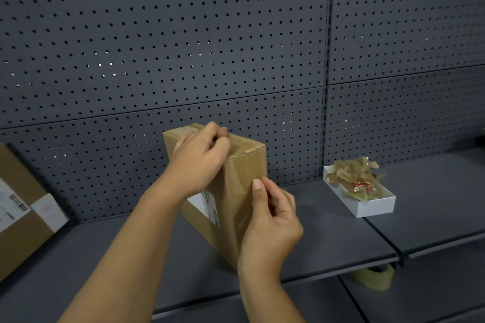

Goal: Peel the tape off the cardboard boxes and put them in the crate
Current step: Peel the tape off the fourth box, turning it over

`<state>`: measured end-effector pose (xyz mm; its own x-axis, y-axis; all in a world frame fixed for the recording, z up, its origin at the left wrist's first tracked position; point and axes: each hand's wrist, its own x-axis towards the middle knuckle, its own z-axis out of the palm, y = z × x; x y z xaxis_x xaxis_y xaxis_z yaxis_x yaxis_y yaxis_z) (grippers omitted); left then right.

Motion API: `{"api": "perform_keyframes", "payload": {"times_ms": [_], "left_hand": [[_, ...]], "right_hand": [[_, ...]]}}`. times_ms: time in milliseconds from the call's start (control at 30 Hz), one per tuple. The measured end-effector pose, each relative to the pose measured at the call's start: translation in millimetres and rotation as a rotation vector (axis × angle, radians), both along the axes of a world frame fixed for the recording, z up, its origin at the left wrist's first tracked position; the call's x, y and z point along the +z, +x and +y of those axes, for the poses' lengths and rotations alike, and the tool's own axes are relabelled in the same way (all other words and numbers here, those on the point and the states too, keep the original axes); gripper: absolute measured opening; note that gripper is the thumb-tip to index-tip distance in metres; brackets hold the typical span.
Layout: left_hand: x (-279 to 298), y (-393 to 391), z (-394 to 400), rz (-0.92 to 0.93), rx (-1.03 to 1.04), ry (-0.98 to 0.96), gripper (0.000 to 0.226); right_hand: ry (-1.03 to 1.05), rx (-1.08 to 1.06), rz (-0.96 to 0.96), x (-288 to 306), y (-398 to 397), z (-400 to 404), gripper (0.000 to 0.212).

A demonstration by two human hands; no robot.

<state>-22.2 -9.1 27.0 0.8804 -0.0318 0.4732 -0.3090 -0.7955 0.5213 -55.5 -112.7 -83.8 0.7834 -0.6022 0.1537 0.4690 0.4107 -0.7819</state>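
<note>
A brown cardboard box (236, 191) stands tilted on end on the grey shelf (328, 233), with clear tape across its top and down its front face. My left hand (199, 160) lies over the box's top, fingers curled around the top edge at the tape. My right hand (270, 220) sits at the box's right front edge, thumb and fingers pinching the tape there. A white label shows on the box's left face. The white crate (378, 207) at the right holds a heap of crumpled peeled tape (357, 176).
A second, flatter cardboard box (23, 215) with a barcode label leans at the far left. A roll of clear tape (375, 276) lies on the lower shelf under the right edge. A grey pegboard wall (183, 47) closes the back.
</note>
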Motion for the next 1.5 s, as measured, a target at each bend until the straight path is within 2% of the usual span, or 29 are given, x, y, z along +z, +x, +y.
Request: {"api": "perform_keyframes", "payload": {"times_ms": [233, 467, 633, 800, 1133, 1500], "left_hand": [[-2, 5, 2, 0.003, -0.006, 0.01, 0.046], [-2, 5, 1, 0.01, -0.005, 0.017, 0.048], [2, 3, -2, 0.015, -0.001, 0.036, 0.051], [0, 1, -2, -0.006, 0.003, 0.02, 0.053], [-1, 0, 2, -0.009, -0.018, 0.036, 0.047], [-1, 3, 1, -0.015, -0.008, 0.05, 0.051]], "right_hand": [[0.063, -0.005, 0.063, 3, 8, 5, 0.005], [0.008, -0.032, 0.07, 7, 13, 10, 0.018], [0.036, 0.026, 0.066, 0, 7, 6, 0.006], [0.072, 0.099, 0.054, -3, 3, -1, 0.011], [-0.063, 0.016, 0.123, 8, 7, -4, 0.005], [-0.174, 0.038, 0.176, 18, 17, 3, 0.015]]}}
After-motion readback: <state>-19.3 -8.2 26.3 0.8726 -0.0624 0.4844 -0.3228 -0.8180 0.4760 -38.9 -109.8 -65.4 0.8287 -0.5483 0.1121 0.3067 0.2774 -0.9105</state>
